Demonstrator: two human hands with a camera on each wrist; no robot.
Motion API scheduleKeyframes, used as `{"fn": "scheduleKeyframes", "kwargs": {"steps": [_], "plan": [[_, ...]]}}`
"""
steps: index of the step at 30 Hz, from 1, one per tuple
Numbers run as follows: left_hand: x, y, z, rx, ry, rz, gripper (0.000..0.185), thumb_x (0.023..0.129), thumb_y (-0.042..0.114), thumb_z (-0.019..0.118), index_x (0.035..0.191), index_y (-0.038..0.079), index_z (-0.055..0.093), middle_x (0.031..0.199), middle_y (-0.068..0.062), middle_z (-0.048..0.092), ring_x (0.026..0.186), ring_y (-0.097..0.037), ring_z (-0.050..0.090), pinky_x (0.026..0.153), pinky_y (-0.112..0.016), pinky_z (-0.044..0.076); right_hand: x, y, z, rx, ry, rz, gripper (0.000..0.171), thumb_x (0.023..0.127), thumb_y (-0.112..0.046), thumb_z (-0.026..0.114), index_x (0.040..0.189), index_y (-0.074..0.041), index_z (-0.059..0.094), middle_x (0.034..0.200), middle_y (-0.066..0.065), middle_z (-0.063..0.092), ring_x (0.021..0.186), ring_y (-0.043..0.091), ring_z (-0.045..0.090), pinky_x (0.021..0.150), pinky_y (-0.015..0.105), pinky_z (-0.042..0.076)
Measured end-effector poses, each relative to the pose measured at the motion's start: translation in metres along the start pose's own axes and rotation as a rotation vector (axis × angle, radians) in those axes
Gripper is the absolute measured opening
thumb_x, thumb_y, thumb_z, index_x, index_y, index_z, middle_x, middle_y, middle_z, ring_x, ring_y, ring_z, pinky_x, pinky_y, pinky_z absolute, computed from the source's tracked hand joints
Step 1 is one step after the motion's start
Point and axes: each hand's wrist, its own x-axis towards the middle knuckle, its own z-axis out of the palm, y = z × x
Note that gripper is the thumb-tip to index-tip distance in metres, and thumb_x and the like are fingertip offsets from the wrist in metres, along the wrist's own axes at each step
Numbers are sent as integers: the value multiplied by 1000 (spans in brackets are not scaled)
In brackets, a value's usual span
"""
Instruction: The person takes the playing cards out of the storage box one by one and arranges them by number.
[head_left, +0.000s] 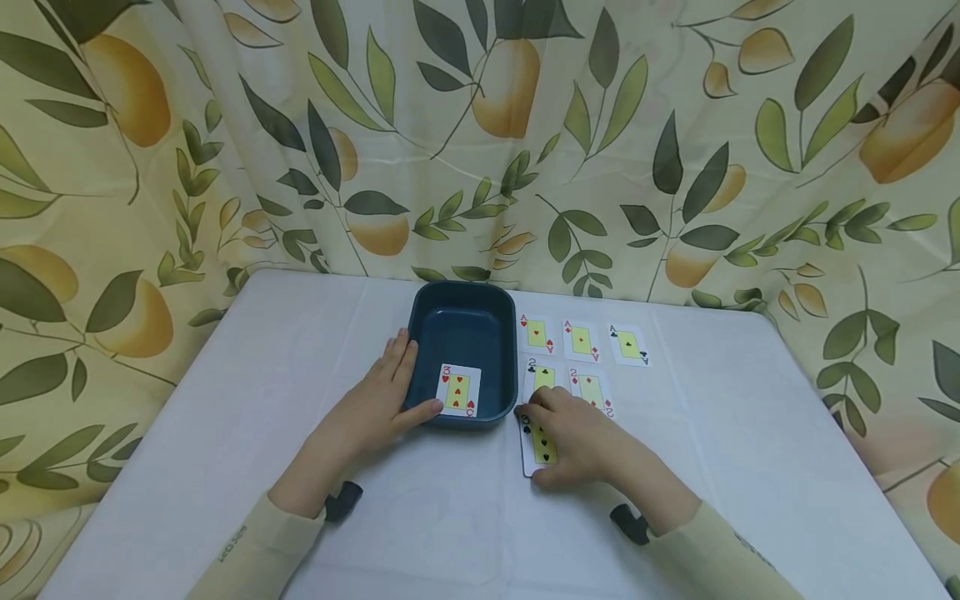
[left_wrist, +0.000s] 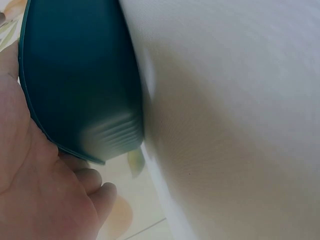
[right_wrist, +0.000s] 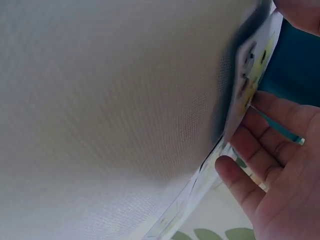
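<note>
A dark teal tray [head_left: 463, 425] stands on the table, with a three of hearts [head_left: 458, 390] face up inside its front part. My left hand [head_left: 372, 406] rests against the tray's left side, fingers extended along the wall and thumb over the front left corner near that card. Just right of the tray, my right hand [head_left: 581, 437] grips a black-suited playing card [head_left: 542, 450] by its edges. In the right wrist view this card [right_wrist: 248, 70] is tilted off the cloth. The right fingers hide part of it and part of the two of clubs [head_left: 542, 372] behind.
Behind the right hand lie a two of diamonds [head_left: 591, 390] and a back row: ace of hearts [head_left: 536, 334], ace of diamonds [head_left: 581, 340] and a black ace [head_left: 630, 345]. White cloth [head_left: 420, 517] covers the table; a fruit-patterned curtain [head_left: 465, 192] hangs behind.
</note>
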Motion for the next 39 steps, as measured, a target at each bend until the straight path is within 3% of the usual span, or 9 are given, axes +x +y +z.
{"fn": "scheduleKeyframes", "kwargs": {"steps": [12,19,23,32,39], "plan": [[1,3,-2,7,12,14,102,93,66,54,159,2,10,168,-11,-6,155,-30,2,120,-49,22,-2,0,-5,-6,3,26,84,65,-60,82,137,-22,60,117,-6,54,96,11,44,76,26,46],[1,4,-3,2,4,13,101,93,66,52,159,3,10,168,-10,-7,155,-29,1,120,-48,21,2,2,-33,43,86,23,89,66,-56,85,142,-19,56,126,-1,55,108,15,50,88,33,52],[0,3,-3,0,-4,11,101,93,67,51,159,3,9,168,-10,-8,155,-29,1,120,-49,21,7,-1,-49,78,138,-17,89,70,-56,83,145,-18,53,128,-1,54,111,15,51,87,35,53],[-2,6,-5,-5,4,16,101,93,66,53,159,3,11,168,-12,-6,155,-30,2,120,-51,23,38,-24,-72,52,199,-162,76,80,-54,76,142,-16,55,132,4,54,114,20,49,92,37,52],[-3,3,-3,-14,-2,19,102,93,70,48,160,4,9,168,-10,-8,155,-29,0,121,-50,22,76,-38,-62,-23,159,-209,66,80,-46,79,137,-18,62,126,1,56,109,19,49,90,33,52]]}}
